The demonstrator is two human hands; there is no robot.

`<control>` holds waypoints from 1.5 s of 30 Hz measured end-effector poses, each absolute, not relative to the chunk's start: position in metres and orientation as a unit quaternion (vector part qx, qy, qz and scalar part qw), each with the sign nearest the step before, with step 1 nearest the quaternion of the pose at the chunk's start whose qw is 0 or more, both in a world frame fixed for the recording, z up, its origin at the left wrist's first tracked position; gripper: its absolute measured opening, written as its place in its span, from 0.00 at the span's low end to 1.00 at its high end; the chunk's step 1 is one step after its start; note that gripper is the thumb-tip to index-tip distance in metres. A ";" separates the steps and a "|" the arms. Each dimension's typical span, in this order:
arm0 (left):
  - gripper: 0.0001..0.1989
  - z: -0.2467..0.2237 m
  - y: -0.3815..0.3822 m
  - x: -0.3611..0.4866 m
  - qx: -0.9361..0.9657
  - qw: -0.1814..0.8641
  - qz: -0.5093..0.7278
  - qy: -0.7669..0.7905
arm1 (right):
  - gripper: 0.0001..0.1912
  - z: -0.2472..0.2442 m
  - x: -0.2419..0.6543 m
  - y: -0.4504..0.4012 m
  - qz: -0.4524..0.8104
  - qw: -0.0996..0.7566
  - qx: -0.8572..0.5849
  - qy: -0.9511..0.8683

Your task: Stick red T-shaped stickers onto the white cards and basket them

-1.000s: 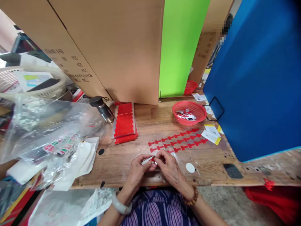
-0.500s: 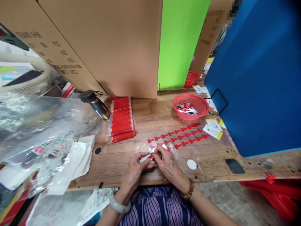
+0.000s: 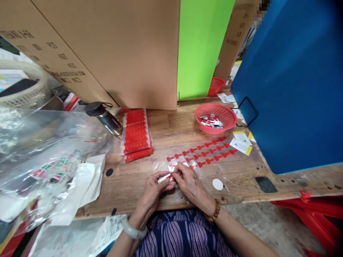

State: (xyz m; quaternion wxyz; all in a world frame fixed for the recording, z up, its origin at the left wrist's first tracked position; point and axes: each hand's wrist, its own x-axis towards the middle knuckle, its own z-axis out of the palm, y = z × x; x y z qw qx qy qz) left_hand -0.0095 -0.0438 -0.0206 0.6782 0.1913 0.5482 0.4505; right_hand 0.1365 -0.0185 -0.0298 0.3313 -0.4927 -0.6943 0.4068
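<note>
Between thumb and fingers my left hand pinches a small white piece near the table's front edge. At the right end of that piece, the fingertips of my right hand are closed on a red sticker, pressed against the white. Just beyond my hands lies a clear sheet with rows of red T-shaped stickers, its near left part hidden by my right hand. A red plastic basket farther back holds a pile of small white and red pieces.
Stacked red sticker sheets and a dark flask stand at the left. Plastic bags cover the far left. Cardboard, a green panel and a blue panel rise behind. Cards lie beside the blue panel.
The whole view has shifted slightly. My fingers have moved a little around the white piece, and the red sticker now lies closer against it. Both hands keep their pinch.
</note>
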 end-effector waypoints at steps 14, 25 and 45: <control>0.22 -0.015 -0.042 -0.013 0.208 0.692 0.437 0.536 | 0.06 -0.027 0.136 -0.018 0.418 0.345 -0.496 -0.678; 0.20 -0.015 -0.049 -0.011 0.209 0.692 0.412 0.555 | 0.05 -0.025 0.151 -0.008 0.535 0.339 -0.479 -0.608; 0.21 -0.012 -0.062 -0.004 0.254 0.680 0.418 0.545 | 0.14 -0.042 0.152 -0.020 0.721 0.295 -0.377 -0.501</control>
